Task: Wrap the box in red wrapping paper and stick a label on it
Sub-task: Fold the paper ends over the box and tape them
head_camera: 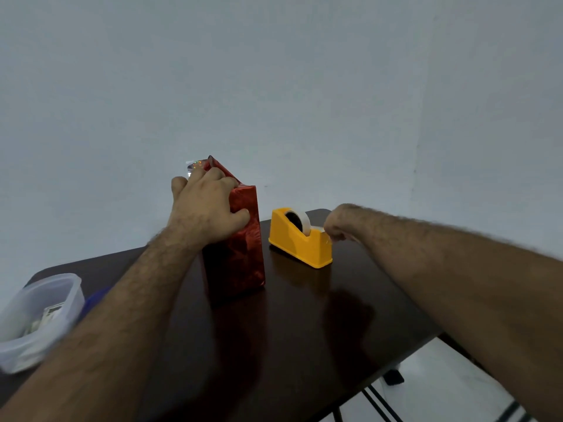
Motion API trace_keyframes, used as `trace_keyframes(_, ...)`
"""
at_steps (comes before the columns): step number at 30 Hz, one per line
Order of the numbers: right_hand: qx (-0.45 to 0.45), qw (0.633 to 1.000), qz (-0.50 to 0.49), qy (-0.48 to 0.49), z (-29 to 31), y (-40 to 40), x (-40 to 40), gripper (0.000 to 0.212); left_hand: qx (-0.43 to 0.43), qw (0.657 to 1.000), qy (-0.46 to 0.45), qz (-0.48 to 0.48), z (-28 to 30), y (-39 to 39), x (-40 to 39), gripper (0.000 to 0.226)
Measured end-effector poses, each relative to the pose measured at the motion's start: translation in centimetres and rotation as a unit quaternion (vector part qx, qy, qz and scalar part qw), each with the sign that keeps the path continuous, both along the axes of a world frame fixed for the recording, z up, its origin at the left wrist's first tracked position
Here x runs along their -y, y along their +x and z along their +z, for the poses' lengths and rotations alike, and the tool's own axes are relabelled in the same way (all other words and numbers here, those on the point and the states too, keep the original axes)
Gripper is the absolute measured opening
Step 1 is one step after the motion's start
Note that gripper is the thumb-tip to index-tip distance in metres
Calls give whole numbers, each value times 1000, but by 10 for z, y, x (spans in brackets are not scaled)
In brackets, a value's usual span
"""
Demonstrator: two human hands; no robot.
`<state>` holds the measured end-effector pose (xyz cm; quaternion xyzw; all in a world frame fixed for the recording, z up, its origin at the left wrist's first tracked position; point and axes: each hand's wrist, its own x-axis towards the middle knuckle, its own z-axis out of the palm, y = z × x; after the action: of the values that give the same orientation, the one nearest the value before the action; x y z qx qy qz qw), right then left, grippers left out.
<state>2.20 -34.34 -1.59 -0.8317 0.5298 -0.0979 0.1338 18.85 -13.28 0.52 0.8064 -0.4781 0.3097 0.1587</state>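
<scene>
A tall box wrapped in shiny red paper (243, 251) stands upright in the middle of the dark table (304, 315). My left hand (207, 205) grips its top, fingers curled over the folded paper at the upper end, where a silvery flap (193, 166) sticks out. To the right stands a yellow tape dispenser (300, 239) holding a white tape roll (300, 219). My right hand (336, 225) is at the dispenser's cutter end with fingers curled, pinching the tape end there. The tape strip itself is too small to make out.
A translucent plastic tub (39, 318) with small paper pieces inside sits at the table's left edge, with something blue (94, 296) beside it. The table's right edge drops off to a light floor and black legs (377, 400). A plain wall is behind.
</scene>
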Motion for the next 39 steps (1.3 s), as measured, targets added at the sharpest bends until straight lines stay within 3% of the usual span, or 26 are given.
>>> trace_keyframes(3, -81, 995, 30, -45, 1, 6, -4, 34, -2, 1000, 8, 4, 2, 1, 0, 78)
trace_keyframes(7, -124, 991, 35, -45, 4, 11, -7, 31, -12, 1000, 13, -4, 4, -2, -1, 78)
trace_keyframes(13, -104, 994, 33, -6, -21, -8, -4, 35, -22, 1000, 13, -6, 3, -2, -2, 77)
trace_keyframes(16, -15, 998, 4, 64, -9, -21, 3, 38, -13, 1000, 9, -6, 3, -1, 0, 75)
trace_keyframes(20, 195, 970, 45, 141, 16, -22, 12, 46, -19, 1000, -3, -8, 0, -3, 1, 73)
trace_keyframes(26, 463, 829, 142, 281, 48, 10, -11, 30, -133, 989, -63, -26, 6, -4, -3, 62)
trace_keyframes(28, 506, 794, 164, 293, 56, 26, -23, 29, -185, 977, -102, -35, 9, -3, -5, 52)
trace_keyframes(32, 535, 761, 211, 301, 71, 53, -50, 24, -276, 937, -202, -69, 16, -1, -8, 17)
trace_keyframes(39, 571, 729, 240, 291, 80, 76, -81, 25, -420, 807, -347, -228, 18, 3, -11, 33)
